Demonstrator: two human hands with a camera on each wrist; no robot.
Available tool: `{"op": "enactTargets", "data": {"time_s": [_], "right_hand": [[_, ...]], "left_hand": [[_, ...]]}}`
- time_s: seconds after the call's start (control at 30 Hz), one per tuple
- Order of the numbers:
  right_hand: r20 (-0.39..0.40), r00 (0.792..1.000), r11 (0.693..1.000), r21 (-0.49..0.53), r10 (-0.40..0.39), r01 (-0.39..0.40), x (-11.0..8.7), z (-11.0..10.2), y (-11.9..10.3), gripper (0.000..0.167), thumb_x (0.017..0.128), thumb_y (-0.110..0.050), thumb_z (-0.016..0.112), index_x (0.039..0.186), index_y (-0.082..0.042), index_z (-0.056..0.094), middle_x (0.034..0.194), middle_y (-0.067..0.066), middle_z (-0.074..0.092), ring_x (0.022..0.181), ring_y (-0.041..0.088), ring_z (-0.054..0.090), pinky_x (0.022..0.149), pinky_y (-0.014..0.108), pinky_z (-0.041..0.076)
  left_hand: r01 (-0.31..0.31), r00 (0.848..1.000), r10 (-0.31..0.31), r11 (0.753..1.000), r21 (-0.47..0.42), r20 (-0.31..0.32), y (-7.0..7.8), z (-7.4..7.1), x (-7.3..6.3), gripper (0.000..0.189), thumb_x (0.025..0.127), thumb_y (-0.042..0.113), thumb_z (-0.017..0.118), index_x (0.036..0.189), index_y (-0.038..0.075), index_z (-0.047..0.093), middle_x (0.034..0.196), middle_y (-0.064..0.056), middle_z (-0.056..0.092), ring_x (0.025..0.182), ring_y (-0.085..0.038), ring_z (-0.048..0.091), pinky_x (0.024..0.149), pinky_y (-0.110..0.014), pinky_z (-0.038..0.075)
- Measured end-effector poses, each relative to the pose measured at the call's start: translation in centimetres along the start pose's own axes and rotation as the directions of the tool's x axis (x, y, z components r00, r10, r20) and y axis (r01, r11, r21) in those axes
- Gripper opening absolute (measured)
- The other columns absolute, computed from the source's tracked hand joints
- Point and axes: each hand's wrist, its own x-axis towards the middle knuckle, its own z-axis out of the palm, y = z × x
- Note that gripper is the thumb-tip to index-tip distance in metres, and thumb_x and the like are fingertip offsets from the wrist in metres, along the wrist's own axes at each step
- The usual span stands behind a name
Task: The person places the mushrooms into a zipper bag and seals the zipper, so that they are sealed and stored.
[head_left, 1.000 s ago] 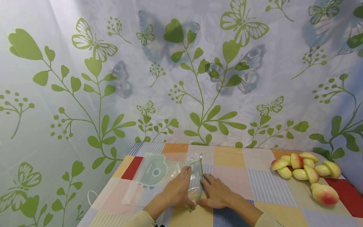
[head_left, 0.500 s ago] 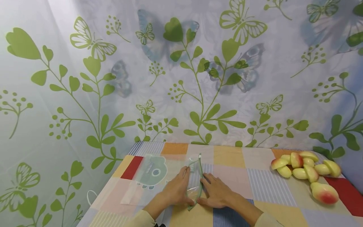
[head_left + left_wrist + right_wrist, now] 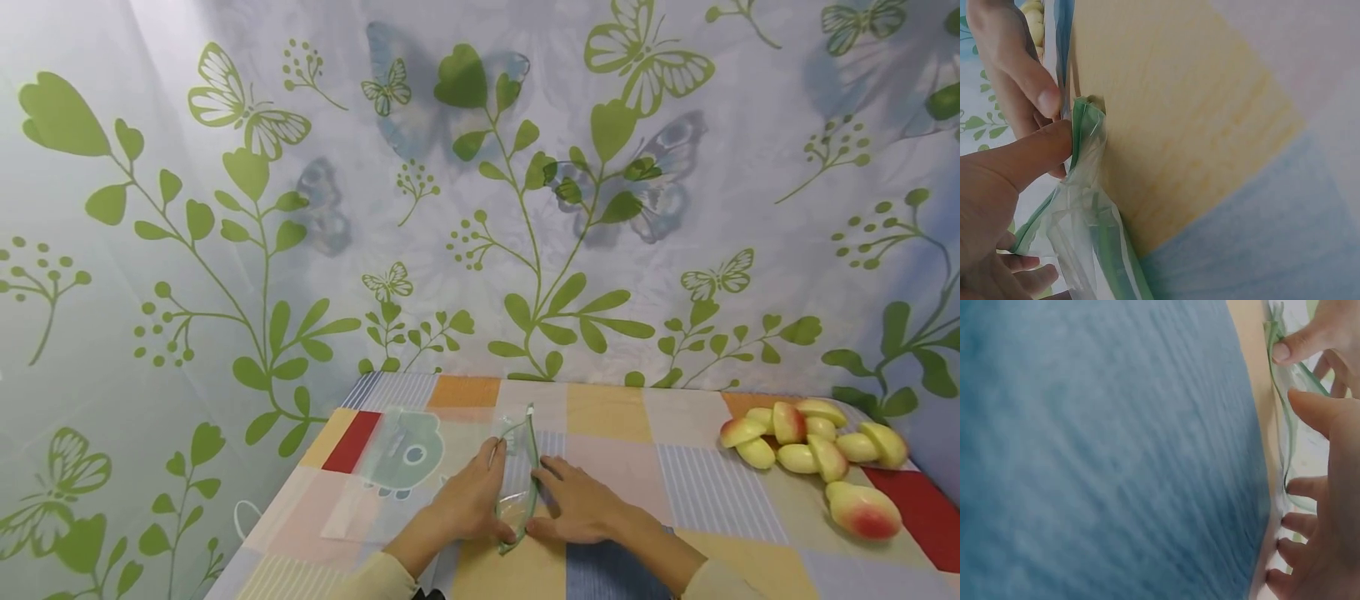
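Observation:
A clear zip bag [image 3: 401, 467] with a green dinosaur print lies flat on the table, its green-edged mouth gaping toward the right. My left hand [image 3: 468, 500] holds the mouth's left edge, with the thumb at the near end of the green strip [image 3: 1088, 119] and the other fingers farther along. On the opposite side, my right hand [image 3: 577, 504] has its fingers spread, with fingertips right at the right green edge [image 3: 1290, 434]. A white slider sits at the strip's far end. Part of the left edge is hidden by my left hand.
Several yellow-and-red fruit-like pieces [image 3: 821, 442] are piled at the right of the table, with a larger whole one [image 3: 864, 510] nearer. A patchwork cloth [image 3: 720, 492] covers the table. Behind it hangs a leaf-and-butterfly curtain [image 3: 480, 208]. A white cord [image 3: 242, 521] shows at the left edge.
The near part of the bag's mouth has spread wider, its two green edges bowing apart. Both hands stay in nearly the same places beside it.

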Motion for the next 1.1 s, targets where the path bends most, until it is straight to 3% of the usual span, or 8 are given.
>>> {"op": "enactTargets", "data": {"time_s": [0.3,0.53,1.1], "right_hand": [[-0.051,0.999,1.000,0.010,0.001,-0.001,-0.8,-2.2,0.3,0.085,0.090,-0.061,0.069,0.149,-0.003,0.052,0.153,0.025,0.044,0.136,0.052,0.045,0.104,0.068,0.041],[-0.054,0.998,1.000,-0.002,0.025,-0.025,-2.2,-3.8,1.3,0.086,0.089,-0.059,0.072,0.150,-0.003,0.051,0.155,0.024,0.043,0.140,0.050,0.041,0.105,0.069,0.039],[-0.101,0.994,0.999,-0.028,0.031,-0.034,-5.7,-7.7,3.9,0.082,0.091,-0.052,0.074,0.150,0.000,0.050,0.155,0.023,0.043,0.137,0.051,0.044,0.102,0.069,0.041]], "left_hand": [[-0.002,1.000,0.001,1.000,-0.002,-0.011,0.2,-0.5,-0.1,0.137,0.057,0.052,0.099,0.157,-0.008,0.028,0.160,-0.027,0.030,0.135,-0.040,0.050,0.089,-0.044,0.058],[0.023,1.000,-0.023,0.999,-0.023,0.003,0.1,-0.4,-0.1,0.137,0.057,0.052,0.099,0.158,-0.007,0.028,0.160,-0.024,0.029,0.136,-0.039,0.049,0.091,-0.045,0.057],[0.016,1.000,-0.017,0.999,-0.029,-0.012,-0.6,0.5,-0.1,0.137,0.060,0.055,0.097,0.160,-0.004,0.024,0.161,-0.021,0.028,0.136,-0.038,0.050,0.090,-0.044,0.057]]}}
